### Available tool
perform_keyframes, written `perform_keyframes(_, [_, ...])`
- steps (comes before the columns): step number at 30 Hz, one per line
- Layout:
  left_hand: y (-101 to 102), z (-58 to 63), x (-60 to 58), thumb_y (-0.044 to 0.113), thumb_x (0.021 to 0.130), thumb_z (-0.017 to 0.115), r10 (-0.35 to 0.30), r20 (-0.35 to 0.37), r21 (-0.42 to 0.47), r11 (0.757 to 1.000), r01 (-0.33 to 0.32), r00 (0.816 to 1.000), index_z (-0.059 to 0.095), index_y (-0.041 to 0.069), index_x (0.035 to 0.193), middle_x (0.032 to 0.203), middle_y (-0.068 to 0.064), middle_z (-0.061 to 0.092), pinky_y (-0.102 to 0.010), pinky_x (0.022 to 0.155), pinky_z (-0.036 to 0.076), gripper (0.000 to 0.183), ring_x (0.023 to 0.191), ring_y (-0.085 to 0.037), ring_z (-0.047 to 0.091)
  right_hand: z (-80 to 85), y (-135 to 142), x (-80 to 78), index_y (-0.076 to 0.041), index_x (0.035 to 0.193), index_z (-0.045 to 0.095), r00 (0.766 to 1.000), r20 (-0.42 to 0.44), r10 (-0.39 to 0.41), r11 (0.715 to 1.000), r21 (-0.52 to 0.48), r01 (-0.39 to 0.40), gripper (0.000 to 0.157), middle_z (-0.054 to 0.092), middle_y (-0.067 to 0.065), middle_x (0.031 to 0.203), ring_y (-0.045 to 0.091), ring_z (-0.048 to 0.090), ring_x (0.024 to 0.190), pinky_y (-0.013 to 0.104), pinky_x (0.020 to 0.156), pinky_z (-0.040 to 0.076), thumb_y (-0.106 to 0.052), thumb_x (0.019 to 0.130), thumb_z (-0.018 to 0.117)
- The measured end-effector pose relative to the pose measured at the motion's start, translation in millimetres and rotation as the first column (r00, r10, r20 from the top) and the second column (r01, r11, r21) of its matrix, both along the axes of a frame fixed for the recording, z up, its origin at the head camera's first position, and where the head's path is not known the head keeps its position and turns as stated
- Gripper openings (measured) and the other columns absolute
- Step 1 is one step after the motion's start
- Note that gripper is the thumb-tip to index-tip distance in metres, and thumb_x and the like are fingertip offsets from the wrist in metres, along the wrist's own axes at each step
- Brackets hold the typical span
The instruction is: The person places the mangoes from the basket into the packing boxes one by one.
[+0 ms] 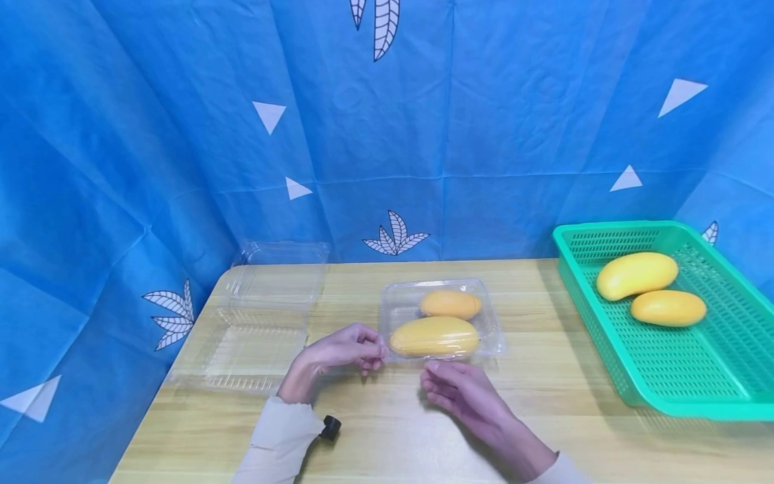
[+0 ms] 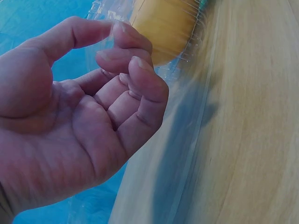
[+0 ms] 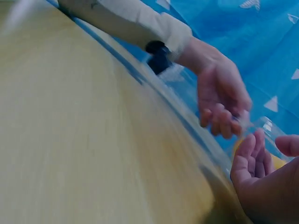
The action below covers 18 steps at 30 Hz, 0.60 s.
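Note:
A clear plastic clamshell box [image 1: 399,296] stands on the table in the head view, its lid over two yellow mangoes, a longer one [image 1: 434,337] in front and a smaller one [image 1: 450,304] behind. At the box's front left corner, my left hand [image 1: 345,348] pinches the plastic edge between thumb and forefinger. In the left wrist view the other fingers of the left hand [image 2: 93,107] curl loosely beneath. My right hand [image 1: 462,396] is by the front edge of the box, fingers relaxed and gently bent, holding nothing; the right wrist view shows it [image 3: 266,177] from the side.
A second clear clamshell box [image 1: 260,336] lies open on the left of the table [image 1: 387,444]. To the right, a green plastic basket [image 1: 611,366] holds two more mangoes [image 1: 637,274]. A blue patterned cloth [image 1: 508,134] hangs behind and at the left.

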<state>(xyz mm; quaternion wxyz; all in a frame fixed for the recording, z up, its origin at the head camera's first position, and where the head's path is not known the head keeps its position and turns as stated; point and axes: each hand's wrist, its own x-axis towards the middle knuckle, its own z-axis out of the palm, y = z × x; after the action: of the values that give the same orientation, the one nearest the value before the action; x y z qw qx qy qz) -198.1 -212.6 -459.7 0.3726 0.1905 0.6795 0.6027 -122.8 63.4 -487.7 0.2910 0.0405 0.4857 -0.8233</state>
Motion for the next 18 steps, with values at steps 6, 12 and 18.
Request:
perform_keyframes(6, [-0.5,-0.2,0.3,0.007,0.102,0.057,0.015,0.002,-0.004,1.000,-0.015,1.000,0.060,-0.009,0.094,0.078,-0.009,0.060,-0.026,0.060,0.051,0.018,0.064,-0.015,0.050,1.1,29.7,0.4,-0.001,0.116,0.069,0.997,-0.053,0.049,0.998,0.037,-0.047,0.022,0.072,0.007,0.104,0.015,0.068,0.095,0.028,0.093,0.054,-0.015,0.101,0.064])
perform_keyframes(12, [0.0,0.9,1.5,0.009,0.102,0.058,0.019,0.016,-0.014,1.000,-0.019,1.000,0.058,-0.015,0.099,0.079,-0.008,0.061,-0.027,0.061,0.052,0.024,0.065,-0.016,0.051,1.7,55.0,-0.6,-0.001,0.118,0.067,0.998,-0.052,0.039,0.994,0.104,-0.033,0.023,0.072,0.008,0.108,0.016,0.068,0.099,0.029,0.095,0.053,-0.016,0.101,0.064])
perform_keyframes(18, [-1.0,0.9,1.6,0.009,0.103,0.057,0.028,0.017,-0.020,0.999,-0.027,0.999,0.059,-0.015,0.101,0.079,-0.009,0.061,-0.027,0.062,0.051,0.024,0.065,-0.016,0.051,3.1,77.3,-3.3,0.001,0.123,0.063,0.998,-0.060,0.010,0.990,0.142,-0.001,0.027,0.071,0.010,0.112,0.019,0.068,0.104,0.032,0.099,0.052,-0.017,0.103,0.062])
